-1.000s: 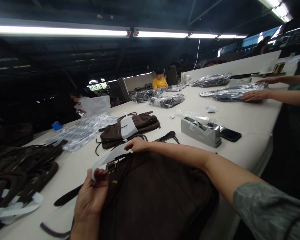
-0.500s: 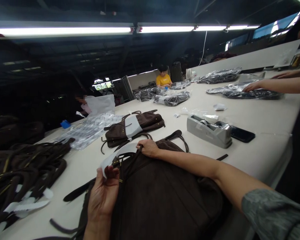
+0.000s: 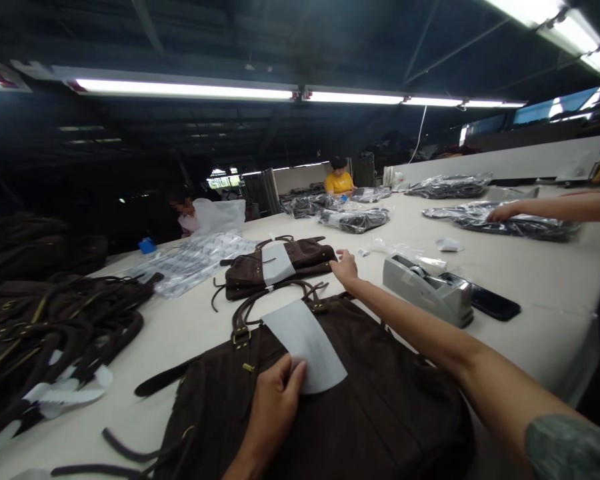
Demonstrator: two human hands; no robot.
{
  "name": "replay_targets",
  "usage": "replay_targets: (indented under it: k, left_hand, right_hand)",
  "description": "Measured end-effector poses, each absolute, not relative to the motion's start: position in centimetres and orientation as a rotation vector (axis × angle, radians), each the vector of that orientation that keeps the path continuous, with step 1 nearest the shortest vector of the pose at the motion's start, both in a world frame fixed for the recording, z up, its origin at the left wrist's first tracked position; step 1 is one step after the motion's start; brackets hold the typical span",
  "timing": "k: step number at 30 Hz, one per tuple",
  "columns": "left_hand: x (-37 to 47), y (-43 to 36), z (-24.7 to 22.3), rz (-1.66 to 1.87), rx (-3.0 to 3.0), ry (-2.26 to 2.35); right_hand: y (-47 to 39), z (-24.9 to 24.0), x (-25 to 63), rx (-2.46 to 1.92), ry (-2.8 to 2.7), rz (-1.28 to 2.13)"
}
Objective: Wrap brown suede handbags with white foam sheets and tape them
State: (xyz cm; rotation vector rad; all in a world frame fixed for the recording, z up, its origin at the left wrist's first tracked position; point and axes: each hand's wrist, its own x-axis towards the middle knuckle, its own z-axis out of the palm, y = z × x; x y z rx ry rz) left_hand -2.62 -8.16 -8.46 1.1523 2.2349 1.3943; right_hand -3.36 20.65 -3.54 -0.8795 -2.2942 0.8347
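Note:
A large dark brown bag (image 3: 375, 407) lies in front of me, its handles toward the far side. My left hand (image 3: 280, 393) pinches the near part of a pale paper strip (image 3: 313, 343) that lies over the top of this bag. Beyond it rests a folded brown bag (image 3: 307, 255) with a pale band (image 3: 277, 264) around it. My right hand (image 3: 345, 268) is stretched forward at the right end of the folded bag, fingers apart; nothing can be seen in it.
A grey tape dispenser (image 3: 427, 288) and a black phone (image 3: 493, 303) are at the right. Brown straps (image 3: 80, 333) pile up at the left. Farther back lie plastic sheets (image 3: 195, 263) and wrapped bags (image 3: 355, 219). A co-worker's hand (image 3: 503, 212) touches another wrapped bag.
My left hand has moved right and brought the paper strip over the front of the bag. My right hand has let go of the strap and reached forward. The view has tilted up.

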Motion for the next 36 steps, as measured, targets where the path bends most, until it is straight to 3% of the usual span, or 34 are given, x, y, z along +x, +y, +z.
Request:
replay_targets:
  k: [5, 10, 17, 26, 36]
  left_hand:
    - [-1.9, -6.5, -9.6, 1.291, 1.285, 2.356]
    - [-2.8, -6.6, -10.0, 1.328, 1.288, 2.313]
    - [-3.9, -6.2, -10.6, 1.395, 1.243, 2.291]
    - [-4.1, -5.9, -10.6, 1.382, 1.249, 2.314]
    - [-3.4, -6.3, -9.8, 1.247, 1.357, 2.377]
  right_hand:
    - [14.7, -0.1, -6.6, -0.253, -2.560, 0.803]
    - [9.4, -1.4, -12.5, 0.220, -3.218, 0.793]
    - [9.6, -4.2, -15.8, 0.168, -3.365, 0.651]
    - [5.6, -2.9, -16.5, 0.007, -3.138, 0.309]
    - [7.4, -1.4, -15.9, -0.201, -3.116, 0.609]
